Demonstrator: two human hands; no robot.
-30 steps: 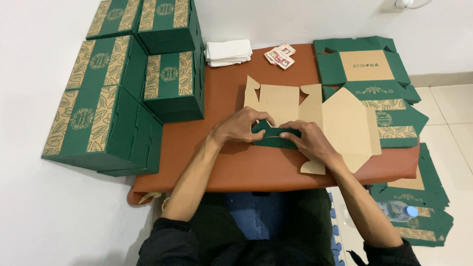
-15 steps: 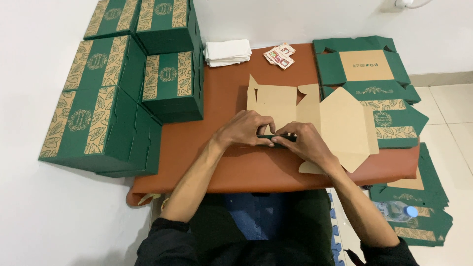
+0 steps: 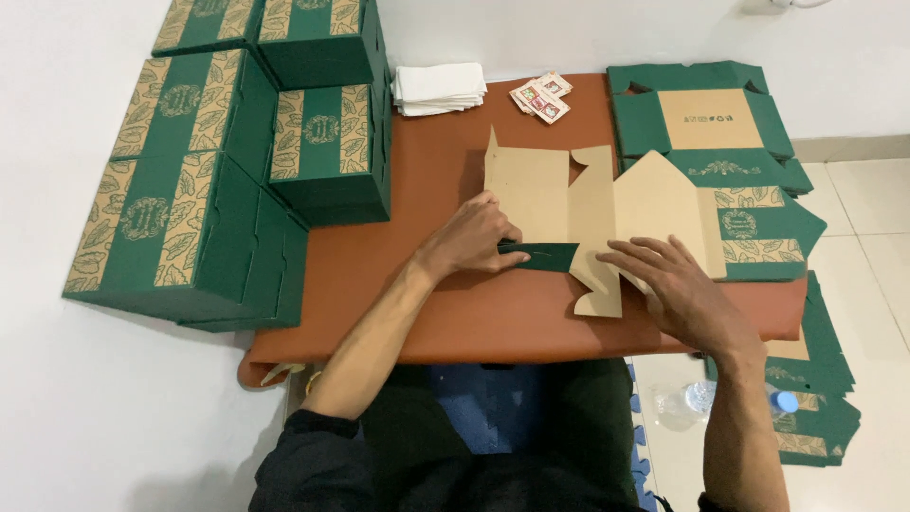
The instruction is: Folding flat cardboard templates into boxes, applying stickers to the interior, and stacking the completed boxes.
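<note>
Under our hands runs a brown table (image 3: 455, 313) pushed against a white wall (image 3: 569, 28), with pale floor tiles (image 3: 867, 190) showing to the right of it. We see white floor on the left too, where folded green boxes (image 3: 199, 190) with leaf-patterned tan bands stand stacked from the floor up onto the table's left end. On the right end of the table lies a pile of flat green box sheets (image 3: 706, 118), and more flat sheets (image 3: 820, 379) lie on the floor beside our right knee.

Between these, near the middle of the table, lies the unfolded box sheet (image 3: 569, 204) we are working on, its plain tan inside facing up. A narrow green flap (image 3: 540, 254) is folded over along its near edge. Our left hand (image 3: 469, 237) is curled loosely, its fingertips pressing the left end of that flap. Our right hand (image 3: 678, 284) lies open and flat, fingers spread, resting on the sheet's lower right part and gripping nothing.

At the far edge of the table sit a stack of white napkins (image 3: 438, 87) and, just beside it, a few small printed packets (image 3: 542, 97). A clear plastic bottle (image 3: 720, 398) with a blue cap lies on the floor by our right arm.
</note>
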